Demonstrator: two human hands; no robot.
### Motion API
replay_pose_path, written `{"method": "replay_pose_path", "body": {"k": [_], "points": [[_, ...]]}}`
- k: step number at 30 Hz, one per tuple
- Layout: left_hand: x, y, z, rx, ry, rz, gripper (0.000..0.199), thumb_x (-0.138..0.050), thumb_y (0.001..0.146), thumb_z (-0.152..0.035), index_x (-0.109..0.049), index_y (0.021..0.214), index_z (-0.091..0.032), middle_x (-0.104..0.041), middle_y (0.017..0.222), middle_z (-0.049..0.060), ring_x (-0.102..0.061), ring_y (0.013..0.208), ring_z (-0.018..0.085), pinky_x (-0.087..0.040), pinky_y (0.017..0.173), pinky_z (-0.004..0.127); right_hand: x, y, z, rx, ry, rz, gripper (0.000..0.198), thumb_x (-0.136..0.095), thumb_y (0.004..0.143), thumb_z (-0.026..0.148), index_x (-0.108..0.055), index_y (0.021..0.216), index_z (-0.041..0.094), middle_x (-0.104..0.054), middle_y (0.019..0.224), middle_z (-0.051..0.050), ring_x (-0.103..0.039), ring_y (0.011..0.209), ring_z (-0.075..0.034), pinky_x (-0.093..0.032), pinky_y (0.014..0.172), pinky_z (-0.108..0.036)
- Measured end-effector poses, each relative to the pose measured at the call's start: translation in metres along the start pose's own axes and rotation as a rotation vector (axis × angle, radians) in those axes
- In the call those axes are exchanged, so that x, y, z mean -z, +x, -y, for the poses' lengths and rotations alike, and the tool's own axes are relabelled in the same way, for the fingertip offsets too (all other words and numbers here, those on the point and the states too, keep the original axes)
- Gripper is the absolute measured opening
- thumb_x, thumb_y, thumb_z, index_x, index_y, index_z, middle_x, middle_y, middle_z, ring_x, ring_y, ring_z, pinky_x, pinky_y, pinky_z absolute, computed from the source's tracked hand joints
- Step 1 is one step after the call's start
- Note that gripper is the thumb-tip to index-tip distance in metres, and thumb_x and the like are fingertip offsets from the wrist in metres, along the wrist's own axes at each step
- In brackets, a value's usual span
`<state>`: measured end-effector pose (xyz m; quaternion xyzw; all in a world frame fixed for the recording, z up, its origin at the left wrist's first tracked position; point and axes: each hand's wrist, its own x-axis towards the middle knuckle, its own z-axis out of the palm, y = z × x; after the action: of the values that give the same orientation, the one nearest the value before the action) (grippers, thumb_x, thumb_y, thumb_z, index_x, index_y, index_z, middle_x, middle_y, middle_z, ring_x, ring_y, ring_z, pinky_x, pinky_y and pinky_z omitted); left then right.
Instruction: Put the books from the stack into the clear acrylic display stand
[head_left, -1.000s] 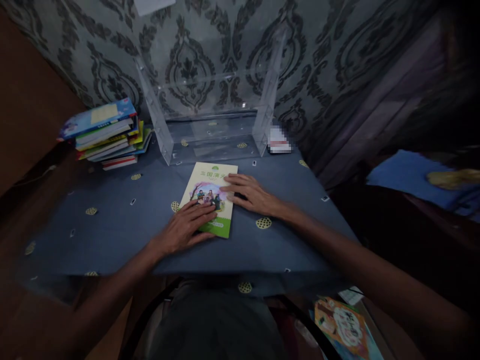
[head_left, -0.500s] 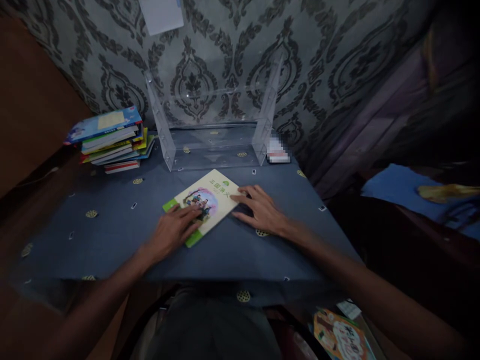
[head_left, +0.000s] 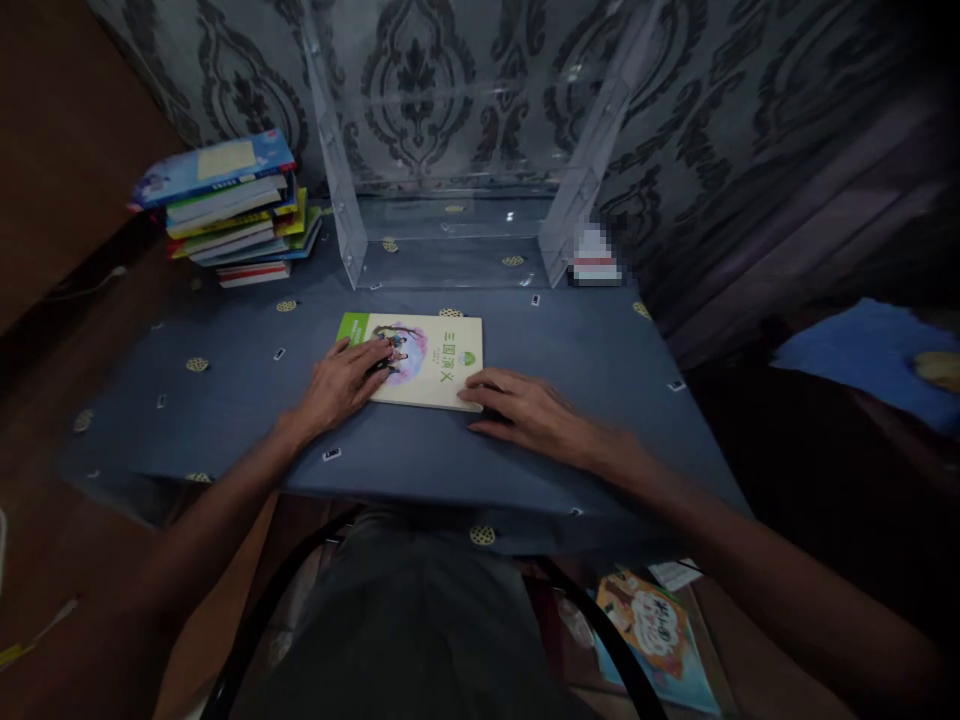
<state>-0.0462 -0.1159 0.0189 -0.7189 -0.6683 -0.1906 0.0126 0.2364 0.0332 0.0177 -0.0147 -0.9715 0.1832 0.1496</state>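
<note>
Rectangular paperback (head_left: 431, 365), flat on the cloth-covered table (head_left: 420, 450), near side of the clear plastic rack (head_left: 581, 205); left hand (head_left: 345, 382) rests spread fingers on its cover, right hand (head_left: 529, 412), fingers parted, touches its near right corner.

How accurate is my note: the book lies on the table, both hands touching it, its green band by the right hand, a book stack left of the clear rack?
One error: the head view shows the book with its green band by the left hand, not the right hand. The rest stands, including the book stack left of the clear rack.
</note>
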Motion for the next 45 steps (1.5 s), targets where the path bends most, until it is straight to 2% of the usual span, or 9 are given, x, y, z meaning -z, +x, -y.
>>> {"method": "replay_pose_path", "body": {"k": [9, 15, 24, 30, 35, 39, 43, 45], "points": [[0.0, 0.0, 0.001, -0.018, 0.026, -0.03, 0.04, -0.041, 0.104, -0.039, -0.062, 0.132, -0.02, -0.065, 0.139, 0.012, -0.061, 0.13, 0.026, -0.04, 0.114, 0.052, 0.006, 0.005, -0.015, 0.013, 0.075, 0.03, 0.022, -0.057, 0.1, 0.031, -0.069, 0.114, 0.019, -0.069, 0.12, -0.012, -0.069, 0.107, -0.025, -0.058, 0.092, -0.039], [-0.002, -0.001, 0.002, -0.025, 0.026, -0.048, 0.039, -0.041, 0.104, -0.039, -0.063, 0.13, -0.021, -0.066, 0.138, 0.012, -0.062, 0.129, 0.026, -0.041, 0.113, 0.052, 0.013, 0.008, -0.016, 0.066, 0.113, 0.055, 0.023, -0.052, 0.103, 0.03, -0.072, 0.106, 0.019, -0.073, 0.11, -0.01, -0.071, 0.101, -0.022, -0.058, 0.089, -0.036], [-0.002, -0.001, 0.002, -0.021, 0.007, -0.05, 0.039, -0.042, 0.104, -0.038, -0.062, 0.132, -0.021, -0.065, 0.14, 0.012, -0.061, 0.131, 0.026, -0.041, 0.113, 0.053, 0.022, 0.009, -0.015, 0.063, 0.137, 0.089, 0.029, -0.044, 0.105, 0.026, -0.071, 0.112, 0.02, -0.075, 0.111, -0.007, -0.071, 0.104, -0.02, -0.057, 0.094, -0.035], [-0.002, -0.001, 0.002, -0.017, -0.001, -0.043, 0.039, -0.041, 0.104, -0.039, -0.063, 0.131, -0.022, -0.065, 0.139, 0.011, -0.061, 0.131, 0.025, -0.04, 0.114, 0.052, 0.02, 0.007, -0.01, 0.028, 0.081, 0.06, 0.029, -0.043, 0.105, 0.027, -0.071, 0.11, 0.021, -0.074, 0.114, -0.008, -0.069, 0.11, -0.022, -0.056, 0.099, -0.037], [0.001, -0.001, 0.0, -0.007, -0.01, -0.034, 0.038, -0.042, 0.103, -0.038, -0.063, 0.131, -0.022, -0.066, 0.139, 0.012, -0.061, 0.129, 0.026, -0.04, 0.113, 0.052, 0.01, 0.004, 0.005, -0.027, -0.049, 0.038, 0.017, -0.059, 0.1, 0.035, -0.067, 0.102, 0.02, -0.072, 0.11, -0.012, -0.069, 0.099, -0.026, -0.058, 0.087, -0.04], [0.007, 0.01, 0.014, -0.052, -0.005, 0.032, 0.042, -0.041, 0.103, -0.046, -0.063, 0.131, -0.023, -0.065, 0.14, 0.012, -0.06, 0.13, 0.027, -0.043, 0.109, 0.049, -0.002, 0.001, 0.007, -0.059, -0.148, -0.019, 0.01, -0.057, 0.1, 0.025, -0.064, 0.097, 0.02, -0.07, 0.106, -0.012, -0.066, 0.093, -0.024, -0.055, 0.082, -0.037], [0.015, 0.035, 0.042, 0.043, 0.065, 0.141, 0.061, -0.037, 0.101, -0.061, -0.055, 0.141, -0.02, -0.055, 0.15, 0.015, -0.052, 0.138, 0.031, -0.043, 0.11, 0.05, 0.001, 0.002, 0.0, -0.084, -0.168, -0.007, 0.013, -0.052, 0.101, 0.02, -0.064, 0.096, 0.021, -0.069, 0.102, -0.008, -0.064, 0.089, -0.02, -0.051, 0.078, -0.031], [0.019, 0.046, 0.049, 0.081, 0.083, 0.174, 0.065, -0.037, 0.099, -0.065, -0.055, 0.141, -0.018, -0.059, 0.144, 0.017, -0.057, 0.132, 0.032, -0.046, 0.107, 0.049, 0.008, 0.005, -0.005, -0.142, -0.22, 0.002, 0.016, -0.05, 0.101, 0.017, -0.065, 0.098, 0.021, -0.068, 0.099, -0.007, -0.063, 0.086, -0.019, -0.048, 0.073, -0.03]]}}
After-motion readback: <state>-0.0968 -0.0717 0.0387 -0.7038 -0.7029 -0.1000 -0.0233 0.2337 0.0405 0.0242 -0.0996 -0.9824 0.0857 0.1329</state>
